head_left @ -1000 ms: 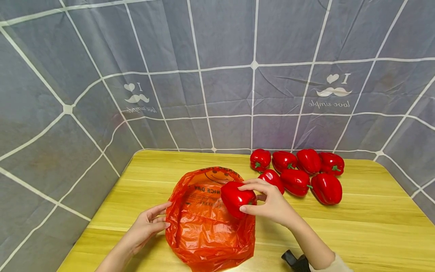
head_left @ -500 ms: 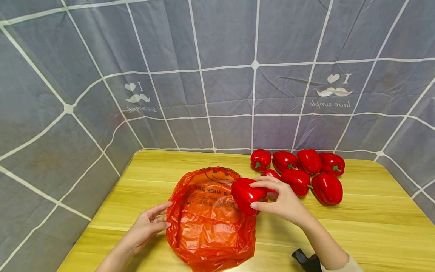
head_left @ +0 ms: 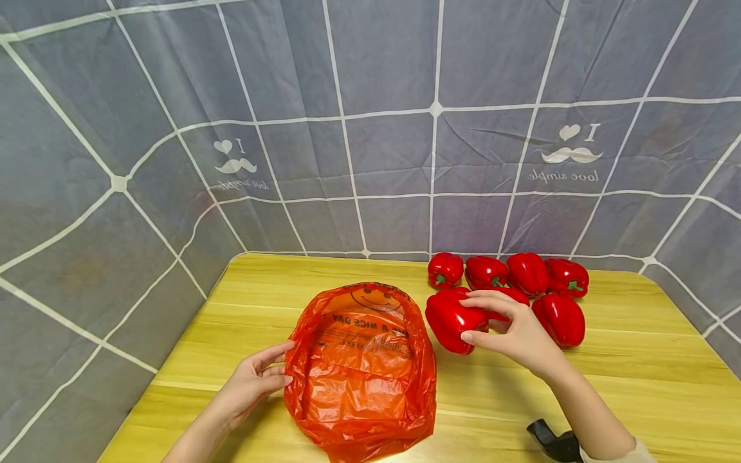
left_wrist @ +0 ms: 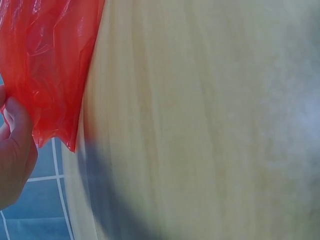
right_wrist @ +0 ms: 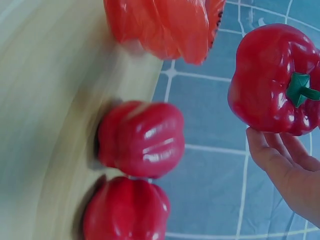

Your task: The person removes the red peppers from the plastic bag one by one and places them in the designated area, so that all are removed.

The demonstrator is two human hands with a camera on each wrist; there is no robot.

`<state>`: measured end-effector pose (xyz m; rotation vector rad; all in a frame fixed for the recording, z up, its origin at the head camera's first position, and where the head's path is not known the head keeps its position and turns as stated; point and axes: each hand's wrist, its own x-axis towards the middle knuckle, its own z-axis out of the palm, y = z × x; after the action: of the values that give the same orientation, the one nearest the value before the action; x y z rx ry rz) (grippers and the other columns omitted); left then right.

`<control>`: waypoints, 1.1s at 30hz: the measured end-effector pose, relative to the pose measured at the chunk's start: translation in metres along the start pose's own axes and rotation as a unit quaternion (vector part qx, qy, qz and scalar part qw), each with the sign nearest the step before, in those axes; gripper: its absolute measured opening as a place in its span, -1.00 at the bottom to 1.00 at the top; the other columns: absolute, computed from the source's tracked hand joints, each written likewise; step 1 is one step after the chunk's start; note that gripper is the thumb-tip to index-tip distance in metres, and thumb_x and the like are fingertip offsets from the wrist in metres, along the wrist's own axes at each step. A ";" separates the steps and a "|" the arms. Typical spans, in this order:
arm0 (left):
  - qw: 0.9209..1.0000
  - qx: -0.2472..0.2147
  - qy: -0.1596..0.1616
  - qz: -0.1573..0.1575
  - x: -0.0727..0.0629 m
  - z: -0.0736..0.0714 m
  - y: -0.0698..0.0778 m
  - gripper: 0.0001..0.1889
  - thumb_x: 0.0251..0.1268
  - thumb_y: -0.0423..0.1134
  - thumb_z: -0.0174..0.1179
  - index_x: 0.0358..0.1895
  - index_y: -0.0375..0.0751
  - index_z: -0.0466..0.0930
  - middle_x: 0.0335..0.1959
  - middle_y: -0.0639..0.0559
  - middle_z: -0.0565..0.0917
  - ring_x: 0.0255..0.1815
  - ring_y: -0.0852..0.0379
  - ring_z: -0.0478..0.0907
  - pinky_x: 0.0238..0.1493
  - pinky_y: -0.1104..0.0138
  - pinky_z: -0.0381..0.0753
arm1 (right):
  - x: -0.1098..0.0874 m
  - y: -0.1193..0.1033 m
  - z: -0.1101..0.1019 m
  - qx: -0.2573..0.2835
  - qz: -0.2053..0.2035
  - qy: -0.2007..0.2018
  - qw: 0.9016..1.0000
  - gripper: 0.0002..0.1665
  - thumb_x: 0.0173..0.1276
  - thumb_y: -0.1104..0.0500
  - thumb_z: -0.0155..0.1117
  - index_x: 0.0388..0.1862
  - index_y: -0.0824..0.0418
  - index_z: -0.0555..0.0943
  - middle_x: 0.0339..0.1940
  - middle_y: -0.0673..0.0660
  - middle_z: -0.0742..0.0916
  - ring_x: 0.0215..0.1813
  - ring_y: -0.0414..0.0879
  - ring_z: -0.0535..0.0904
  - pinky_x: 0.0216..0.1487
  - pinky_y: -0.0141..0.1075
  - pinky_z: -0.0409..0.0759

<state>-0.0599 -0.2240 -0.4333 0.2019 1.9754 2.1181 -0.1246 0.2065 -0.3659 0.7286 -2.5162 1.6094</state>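
Note:
A red bell pepper (head_left: pixel 451 321) is held in my right hand (head_left: pixel 523 331), thumb on the near side and fingers over the top. In the right wrist view the held pepper (right_wrist: pixel 262 80) shows its green stem, raised above the table. To its left, an orange-red plastic bag (head_left: pixel 359 432) stands with its mouth spread wide and printed lettering inside. My left hand (head_left: pixel 251 382) grips the bag's left side at the rim. The left wrist view shows the bag's side (left_wrist: pixel 50 65) hanging beside the fingers.
Several more red bell peppers (head_left: pixel 527 273) lie in a cluster at the back right of the wooden table (head_left: pixel 637 360). Some are partly hidden behind my right hand. A grey, white-lined cloth (head_left: pixel 388 154) rises behind the table. Beside my right forearm is a black piece (head_left: pixel 552 440).
My right hand has carried the bell pepper rightward, from over the bag's mouth to just outside its right rim. The left hand and the bag have stayed in place.

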 end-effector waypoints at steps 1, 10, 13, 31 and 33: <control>1.000 0.000 0.001 -0.001 0.000 0.000 0.000 -0.29 0.16 -0.54 0.12 0.34 -0.61 -0.03 -0.05 -0.03 0.46 -0.16 0.23 0.56 -0.12 0.35 0.60 | -0.001 0.000 -0.003 -0.005 0.005 0.001 1.000 -0.50 0.05 0.15 0.48 0.03 0.11 0.62 0.16 0.07 0.52 0.07 -0.29 0.46 -0.07 -0.41 0.57; 1.000 0.000 0.003 -0.003 -0.001 0.001 0.002 -0.29 0.16 -0.54 0.14 0.34 -0.60 -0.03 -0.07 -0.03 0.46 -0.17 0.23 0.57 -0.14 0.36 0.60 | -0.010 0.004 -0.024 -0.037 0.027 0.019 0.999 -0.50 0.12 0.12 0.43 0.08 0.13 0.59 0.21 0.11 0.48 0.11 -0.41 0.38 -0.09 -0.49 0.55; 1.000 0.002 0.005 -0.003 -0.001 0.001 0.002 -0.29 0.16 -0.54 0.13 0.34 -0.61 -0.03 -0.07 -0.04 0.45 -0.17 0.23 0.57 -0.14 0.36 0.60 | -0.014 0.007 -0.030 -0.045 0.025 0.028 0.998 -0.51 0.13 0.15 0.42 0.07 0.16 0.59 0.21 0.14 0.48 0.11 -0.42 0.37 -0.11 -0.50 0.55; 1.000 -0.003 0.004 -0.001 -0.001 0.001 0.001 -0.28 0.15 -0.54 0.14 0.34 -0.60 -0.03 -0.07 -0.03 0.45 -0.18 0.24 0.57 -0.15 0.36 0.61 | -0.031 0.020 -0.068 -0.105 0.021 0.075 0.991 -0.49 0.13 0.21 0.40 0.10 0.20 0.57 0.11 -0.17 0.52 0.07 -0.47 0.34 -0.17 -0.61 0.51; 1.000 0.000 0.008 -0.004 0.000 0.001 0.001 -0.28 0.15 -0.54 0.14 0.34 -0.59 -0.03 -0.06 -0.04 0.44 -0.18 0.23 0.57 -0.15 0.35 0.61 | -0.033 0.023 -0.073 -0.109 0.017 0.080 0.991 -0.49 0.13 0.23 0.41 0.11 0.21 0.56 0.11 -0.19 0.52 0.08 -0.49 0.33 -0.15 -0.65 0.47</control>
<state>-0.0594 -0.2233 -0.4320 0.1769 1.9809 2.1224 -0.1188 0.2891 -0.3623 0.5128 -2.5445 1.3143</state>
